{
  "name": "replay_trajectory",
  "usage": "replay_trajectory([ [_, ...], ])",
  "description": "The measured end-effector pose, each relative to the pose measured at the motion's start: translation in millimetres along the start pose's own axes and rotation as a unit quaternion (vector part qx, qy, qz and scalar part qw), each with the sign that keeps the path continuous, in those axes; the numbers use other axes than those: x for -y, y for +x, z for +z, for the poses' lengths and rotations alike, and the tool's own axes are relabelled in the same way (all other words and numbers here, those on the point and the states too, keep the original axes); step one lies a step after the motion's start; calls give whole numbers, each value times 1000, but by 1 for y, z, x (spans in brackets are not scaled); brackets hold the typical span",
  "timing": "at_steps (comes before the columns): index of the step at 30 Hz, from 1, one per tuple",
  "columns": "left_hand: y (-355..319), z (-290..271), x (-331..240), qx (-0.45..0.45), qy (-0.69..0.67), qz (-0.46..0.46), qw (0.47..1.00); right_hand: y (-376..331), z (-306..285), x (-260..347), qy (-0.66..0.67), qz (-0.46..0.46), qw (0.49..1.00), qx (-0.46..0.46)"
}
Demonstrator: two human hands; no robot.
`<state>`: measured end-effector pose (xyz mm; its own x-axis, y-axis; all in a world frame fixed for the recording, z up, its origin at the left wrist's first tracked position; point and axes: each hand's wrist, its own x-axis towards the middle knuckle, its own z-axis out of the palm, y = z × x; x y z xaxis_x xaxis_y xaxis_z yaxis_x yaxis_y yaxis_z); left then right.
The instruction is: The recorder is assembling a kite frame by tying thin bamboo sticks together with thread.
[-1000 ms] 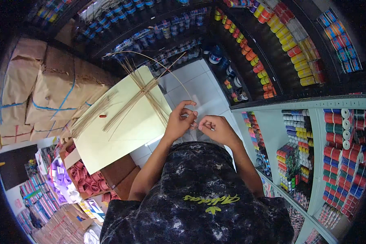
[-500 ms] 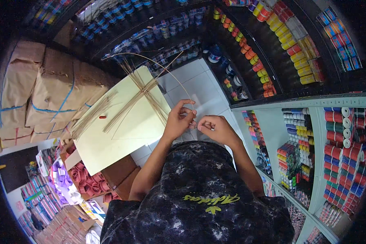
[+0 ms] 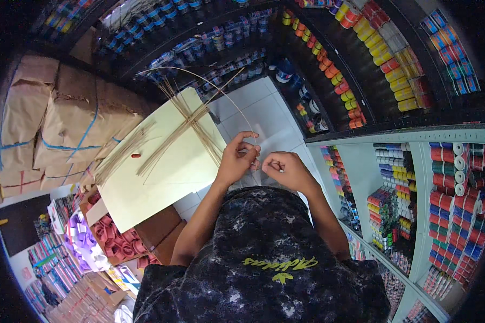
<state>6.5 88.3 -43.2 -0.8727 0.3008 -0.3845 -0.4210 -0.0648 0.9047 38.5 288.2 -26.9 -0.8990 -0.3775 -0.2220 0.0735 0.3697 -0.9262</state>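
Observation:
In front of my torso, my left hand (image 3: 237, 159) is pinched on a long, thin, tan strip (image 3: 233, 101), like split cane. The strip rises from the fingers and arcs away to the far left, over the board. Close on its right is my right hand (image 3: 287, 171), its fingers curled inward. Whether anything thin is between those fingertips is hidden. Loose bundles of similar strips (image 3: 193, 117) lie crossed on a pale yellow board (image 3: 145, 202) to the left. A small red object (image 3: 136, 155) rests on that board among the strips.
Large brown paper-wrapped bales (image 3: 67, 116) tied with blue cord stand at the left. Below the board, an open cardboard box (image 3: 164, 229) holds pink rolls (image 3: 118, 239). Dark shelves with yellow and orange spools (image 3: 382, 54) rise ahead; pale green shelving (image 3: 355, 161) with colourful spools flanks the right.
My right hand's fingertips have shifted very slightly and curl a little more. My left hand and the strip stay almost in the same place.

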Motion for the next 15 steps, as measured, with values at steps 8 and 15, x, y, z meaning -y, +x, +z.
replay_trajectory([
  [8,-1,-2,9,16,18,23,999,5,-4,0,-52,-11,998,-45],
  [15,-12,-6,11,-6,-3,-14,1000,15,-8,11,-98,-60,991,-72],
])
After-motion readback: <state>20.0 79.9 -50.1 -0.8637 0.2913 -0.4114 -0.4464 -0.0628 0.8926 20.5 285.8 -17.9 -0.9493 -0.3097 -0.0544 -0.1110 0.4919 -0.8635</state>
